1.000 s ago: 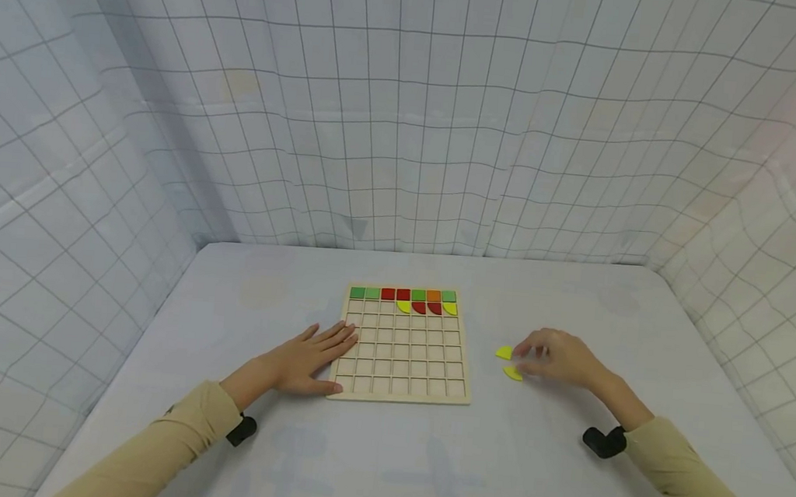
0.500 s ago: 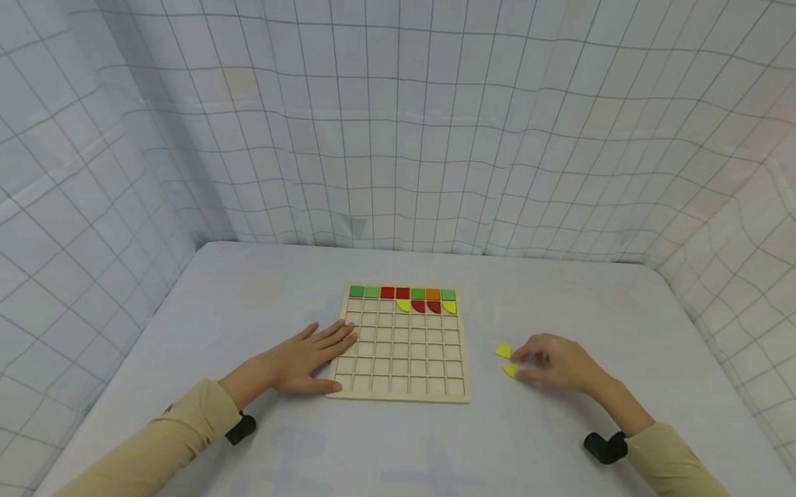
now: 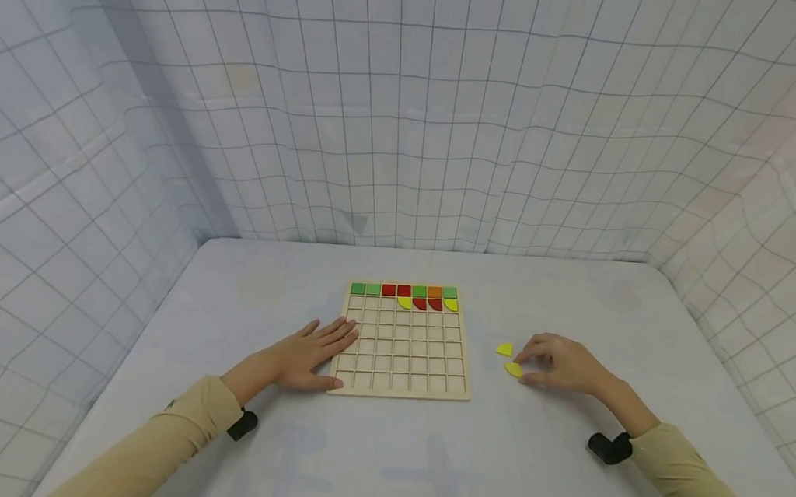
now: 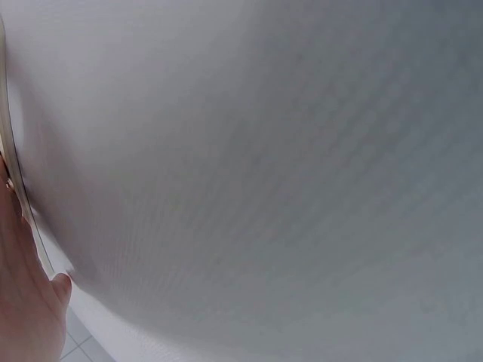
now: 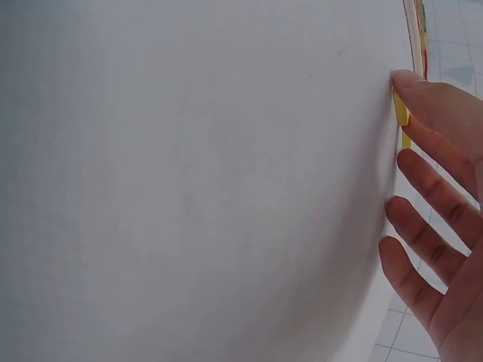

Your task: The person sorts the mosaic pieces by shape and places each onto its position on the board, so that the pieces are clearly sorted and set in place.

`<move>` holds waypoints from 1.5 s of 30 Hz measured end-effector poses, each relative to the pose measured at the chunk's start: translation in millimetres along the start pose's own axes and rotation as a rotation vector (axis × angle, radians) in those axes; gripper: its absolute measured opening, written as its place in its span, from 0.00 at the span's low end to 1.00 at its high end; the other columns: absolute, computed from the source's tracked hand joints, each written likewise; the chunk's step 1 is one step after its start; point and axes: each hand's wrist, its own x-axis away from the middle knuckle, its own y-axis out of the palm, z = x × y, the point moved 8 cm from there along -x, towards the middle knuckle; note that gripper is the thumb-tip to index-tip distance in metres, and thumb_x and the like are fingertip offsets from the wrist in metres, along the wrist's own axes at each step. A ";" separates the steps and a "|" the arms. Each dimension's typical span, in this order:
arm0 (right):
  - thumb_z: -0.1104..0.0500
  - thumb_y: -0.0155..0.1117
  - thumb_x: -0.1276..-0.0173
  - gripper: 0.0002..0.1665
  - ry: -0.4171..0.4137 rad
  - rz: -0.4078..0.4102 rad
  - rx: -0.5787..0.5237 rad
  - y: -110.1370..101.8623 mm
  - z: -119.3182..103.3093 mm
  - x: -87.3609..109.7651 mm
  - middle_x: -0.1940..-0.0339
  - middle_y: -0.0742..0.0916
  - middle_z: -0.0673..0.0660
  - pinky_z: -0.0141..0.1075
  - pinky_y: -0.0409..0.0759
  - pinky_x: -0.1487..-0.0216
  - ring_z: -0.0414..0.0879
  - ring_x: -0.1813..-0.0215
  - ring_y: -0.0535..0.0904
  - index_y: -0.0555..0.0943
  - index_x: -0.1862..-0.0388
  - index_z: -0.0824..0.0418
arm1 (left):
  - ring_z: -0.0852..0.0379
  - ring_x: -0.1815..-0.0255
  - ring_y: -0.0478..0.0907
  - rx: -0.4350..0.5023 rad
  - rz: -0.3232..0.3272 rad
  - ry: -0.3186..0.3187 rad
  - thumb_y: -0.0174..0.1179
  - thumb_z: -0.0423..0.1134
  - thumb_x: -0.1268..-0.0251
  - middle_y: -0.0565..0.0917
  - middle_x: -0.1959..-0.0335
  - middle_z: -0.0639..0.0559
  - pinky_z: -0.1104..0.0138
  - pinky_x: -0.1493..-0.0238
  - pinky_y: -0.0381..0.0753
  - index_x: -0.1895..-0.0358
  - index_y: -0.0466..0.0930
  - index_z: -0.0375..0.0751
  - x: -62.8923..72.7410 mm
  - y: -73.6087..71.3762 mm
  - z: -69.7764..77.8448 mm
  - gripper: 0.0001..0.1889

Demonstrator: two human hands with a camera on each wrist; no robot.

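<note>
My left hand (image 3: 307, 353) lies flat, fingers spread, over the left edge of a pale wooden grid board (image 3: 398, 396). In the left wrist view only part of that hand (image 4: 30, 302) shows at the lower left. To the board's right, my right hand (image 3: 560, 363) pinches a yellow quarter-circle tile (image 3: 513, 370) between thumb and index finger, low over the table. The right wrist view shows this tile (image 5: 400, 108) at the thumb tip, with the other fingers loosely bent. Just beyond it lies another yellow quarter-circle tile (image 3: 505, 349).
Green, red and orange square tiles (image 3: 404, 290) fill the board's far row. Yellow and red quarter-circle tiles (image 3: 419, 303) sit in the second row's right part. The table (image 3: 381, 458) has a white cover, and grid-patterned white curtains (image 3: 422, 125) close in the back and sides.
The right hand's thumb and index finger have closed on the nearer yellow quarter-circle tile. The left hand has stayed on the board's edge.
</note>
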 end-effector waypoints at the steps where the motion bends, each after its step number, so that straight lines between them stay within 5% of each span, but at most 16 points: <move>1: 0.47 0.75 0.46 0.13 -0.010 0.003 -0.001 -0.4 -0.7 0.2 0.61 0.85 0.41 0.30 0.76 0.63 0.33 0.62 0.75 0.88 0.62 0.46 | 0.44 0.20 0.42 0.004 0.004 0.003 0.48 0.65 0.33 0.44 0.21 0.44 0.41 0.26 0.44 0.22 0.43 0.43 0.0 -0.8 0.4 0.46; 20: 0.49 0.75 0.46 0.11 -0.010 0.005 0.046 -3.8 -8.7 -3.7 0.62 0.85 0.42 0.29 0.76 0.64 0.34 0.63 0.76 0.88 0.64 0.49 | 0.43 0.20 0.42 0.003 -0.003 0.013 0.49 0.64 0.33 0.45 0.21 0.43 0.40 0.26 0.45 0.22 0.45 0.42 0.2 -4.3 2.2 0.45; 30: 0.50 0.77 0.49 0.12 -0.014 0.090 0.088 -10.7 -11.7 -12.7 0.64 0.85 0.41 0.30 0.76 0.66 0.35 0.64 0.76 0.88 0.65 0.49 | 0.42 0.20 0.43 0.014 0.002 0.016 0.50 0.64 0.33 0.45 0.21 0.42 0.40 0.27 0.45 0.22 0.45 0.42 1.4 -5.4 3.6 0.45; 45: 0.49 0.77 0.50 0.14 0.085 0.241 0.146 -17.9 -23.8 -40.4 0.66 0.88 0.47 0.29 0.74 0.72 0.42 0.66 0.79 0.89 0.64 0.52 | 0.43 0.20 0.43 0.014 0.002 0.009 0.50 0.65 0.34 0.46 0.21 0.43 0.40 0.27 0.45 0.22 0.46 0.42 0.8 -4.6 2.7 0.46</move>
